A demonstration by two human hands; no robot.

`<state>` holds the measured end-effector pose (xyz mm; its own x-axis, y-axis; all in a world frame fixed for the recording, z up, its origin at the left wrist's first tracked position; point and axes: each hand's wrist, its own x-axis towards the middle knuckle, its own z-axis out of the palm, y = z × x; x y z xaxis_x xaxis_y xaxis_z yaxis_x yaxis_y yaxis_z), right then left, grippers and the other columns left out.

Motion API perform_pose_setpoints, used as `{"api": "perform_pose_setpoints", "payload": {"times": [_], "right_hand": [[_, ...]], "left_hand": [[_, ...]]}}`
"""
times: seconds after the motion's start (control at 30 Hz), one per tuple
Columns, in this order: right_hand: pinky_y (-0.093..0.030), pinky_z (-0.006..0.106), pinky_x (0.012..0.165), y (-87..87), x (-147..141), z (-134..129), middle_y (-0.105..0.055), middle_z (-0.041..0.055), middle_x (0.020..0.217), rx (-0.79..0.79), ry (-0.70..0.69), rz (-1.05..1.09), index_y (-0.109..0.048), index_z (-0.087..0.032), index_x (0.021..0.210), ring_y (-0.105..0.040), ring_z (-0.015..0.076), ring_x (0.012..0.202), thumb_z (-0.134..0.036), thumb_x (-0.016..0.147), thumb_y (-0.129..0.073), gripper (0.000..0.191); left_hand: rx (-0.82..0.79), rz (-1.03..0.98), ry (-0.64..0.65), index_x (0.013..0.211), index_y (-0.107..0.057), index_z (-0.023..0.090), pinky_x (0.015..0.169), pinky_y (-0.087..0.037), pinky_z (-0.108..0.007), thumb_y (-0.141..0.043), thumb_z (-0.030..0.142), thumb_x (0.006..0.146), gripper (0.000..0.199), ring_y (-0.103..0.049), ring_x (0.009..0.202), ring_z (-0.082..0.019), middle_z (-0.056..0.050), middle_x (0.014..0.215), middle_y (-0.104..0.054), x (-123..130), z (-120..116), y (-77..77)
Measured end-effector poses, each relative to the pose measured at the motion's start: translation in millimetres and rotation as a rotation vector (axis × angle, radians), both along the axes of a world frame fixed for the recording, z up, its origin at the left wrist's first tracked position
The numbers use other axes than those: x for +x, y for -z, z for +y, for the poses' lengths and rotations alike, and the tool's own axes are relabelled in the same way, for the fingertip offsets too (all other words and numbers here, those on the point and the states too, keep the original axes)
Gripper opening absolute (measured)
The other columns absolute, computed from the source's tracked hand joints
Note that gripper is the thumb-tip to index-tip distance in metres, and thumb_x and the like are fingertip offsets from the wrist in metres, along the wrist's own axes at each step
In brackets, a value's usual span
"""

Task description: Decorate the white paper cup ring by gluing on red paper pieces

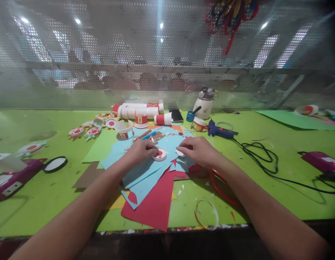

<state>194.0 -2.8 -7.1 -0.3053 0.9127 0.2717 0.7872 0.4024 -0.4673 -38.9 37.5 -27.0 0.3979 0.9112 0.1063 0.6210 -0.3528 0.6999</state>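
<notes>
A round white paper cup bottom (161, 155) with red paper pieces on it lies on light blue paper (145, 172). My left hand (141, 153) is at its left edge, thumb and fingers closed on the rim. To the right, my right hand (197, 151) pinches a small white piece of paper (180, 154) just above the blue sheets. Behind my left hand are a blue pen (149, 135) and a brown pen-like stick (142, 134). Red paper (151, 206) sticks out from under the blue sheets towards me.
A blue glue gun (221, 130) with a black cable lies at the right. Paper cups (163, 119) and a pale bottle (204, 104) stand at the back. Decorated discs (76, 132) lie at the left, near a black-rimmed round object (55, 164). Purple power strips (18, 180) flank both sides.
</notes>
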Motion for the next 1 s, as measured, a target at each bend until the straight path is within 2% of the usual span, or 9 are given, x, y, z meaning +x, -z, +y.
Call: {"api": "perform_pose_setpoints", "payload": {"times": [0.2, 0.33, 0.47, 0.6, 0.77, 1.0], "right_hand": [[-0.035, 0.028, 0.057, 0.3, 1.0, -0.8, -0.070, 0.0058, 0.068, 0.011, -0.012, 0.013, -0.075, -0.016, 0.075, -0.056, 0.0156, 0.061, -0.025, 0.085, -0.060, 0.020], [-0.037, 0.028, 0.057, 2.0, -0.4, -0.6, -0.070, 0.0048, 0.066, 0.026, -0.016, 0.061, -0.075, -0.015, 0.074, -0.055, 0.0147, 0.060, -0.024, 0.084, -0.062, 0.018], [-0.041, 0.026, 0.062, 6.1, -14.3, -1.2, -0.070, 0.0039, 0.070, 0.079, -0.030, 0.162, -0.073, -0.015, 0.075, -0.057, 0.0137, 0.064, -0.019, 0.085, -0.061, 0.016], [-0.041, 0.025, 0.062, 6.5, -35.4, -1.6, -0.070, 0.0040, 0.074, 0.114, -0.054, 0.184, -0.073, -0.014, 0.078, -0.057, 0.0128, 0.066, -0.015, 0.083, -0.065, 0.009], [-0.040, 0.024, 0.059, -0.2, -47.3, -8.7, -0.065, 0.0033, 0.070, 0.249, -0.146, 0.180, -0.071, -0.012, 0.077, -0.054, 0.0119, 0.062, -0.012, 0.080, -0.069, 0.004], [-0.041, 0.025, 0.060, 1.8, -43.6, -19.0, -0.062, 0.0020, 0.069, 0.404, -0.264, 0.257, -0.070, -0.012, 0.080, -0.053, 0.0117, 0.063, -0.011, 0.083, -0.067, 0.005]], "left_hand": [[-0.065, -0.101, -0.006, 0.066, -0.073, 0.017, 0.063, -0.038, -0.029, -0.064, 0.023, 0.070, 0.012, -0.057, 0.067, -0.018, -0.001, 0.064, -0.067, 1.0, -3.0, -6.5], [-0.145, -0.215, -0.052, 0.073, -0.075, 0.016, 0.059, -0.034, -0.029, -0.065, 0.031, 0.073, 0.018, -0.050, 0.060, -0.016, -0.001, 0.062, -0.062, 0.5, -10.3, -12.5], [-0.257, -0.322, -0.079, 0.072, -0.074, 0.015, 0.054, -0.028, -0.027, -0.068, 0.038, 0.071, 0.024, -0.039, 0.053, -0.012, 0.000, 0.055, -0.052, 0.4, -16.5, -13.7], [-0.346, -0.406, -0.092, 0.073, -0.074, 0.013, 0.054, -0.029, -0.026, -0.072, 0.040, 0.068, 0.027, -0.039, 0.056, -0.011, -0.002, 0.061, -0.054, 1.3, -17.7, -12.7], [-0.486, -0.553, -0.057, 0.066, -0.073, 0.013, 0.055, -0.031, -0.025, -0.079, 0.041, 0.063, 0.029, -0.043, 0.061, -0.011, -0.003, 0.065, -0.055, 4.8, -24.9, -16.0], [-0.652, -0.759, 0.069, 0.060, -0.069, 0.012, 0.052, -0.029, -0.022, -0.083, 0.033, 0.062, 0.026, -0.042, 0.060, -0.010, -0.003, 0.063, -0.056, 3.8, -36.1, -19.4]]}}
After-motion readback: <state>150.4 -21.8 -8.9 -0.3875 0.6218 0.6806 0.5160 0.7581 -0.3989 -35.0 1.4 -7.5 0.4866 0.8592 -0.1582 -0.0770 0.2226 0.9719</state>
